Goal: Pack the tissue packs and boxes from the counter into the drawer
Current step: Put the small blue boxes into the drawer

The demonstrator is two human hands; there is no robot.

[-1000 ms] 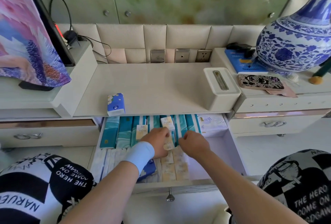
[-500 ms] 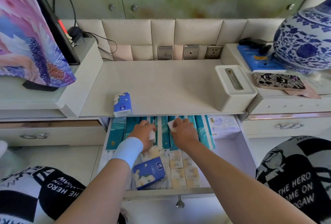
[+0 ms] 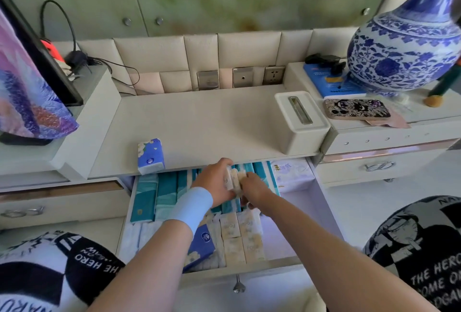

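The drawer (image 3: 321, 214) stands pulled out under the counter. Inside are teal tissue packs (image 3: 164, 194) in a back row, cream mini packs (image 3: 240, 235) in front, a blue floral pack (image 3: 203, 244) and a white pack (image 3: 290, 172) at back right. My left hand (image 3: 215, 183), with a light blue wristband, and my right hand (image 3: 254, 188) meet over the back row, both gripping small cream mini packs (image 3: 233, 178) between them. One blue floral tissue pack (image 3: 149, 155) stands on the counter's front edge, left of my hands.
A cream tissue box holder (image 3: 299, 122) sits at the counter's right end. A patterned phone (image 3: 356, 109), a blue box (image 3: 331, 82) and a large blue-and-white vase (image 3: 404, 49) occupy the right shelf. A draped screen (image 3: 27, 74) and cables stand on the left. Shut drawers flank the open one.
Both hands have moved from the drawer's middle toward its back, near the counter edge, and have come together on small cream packs. The view has shifted slightly.
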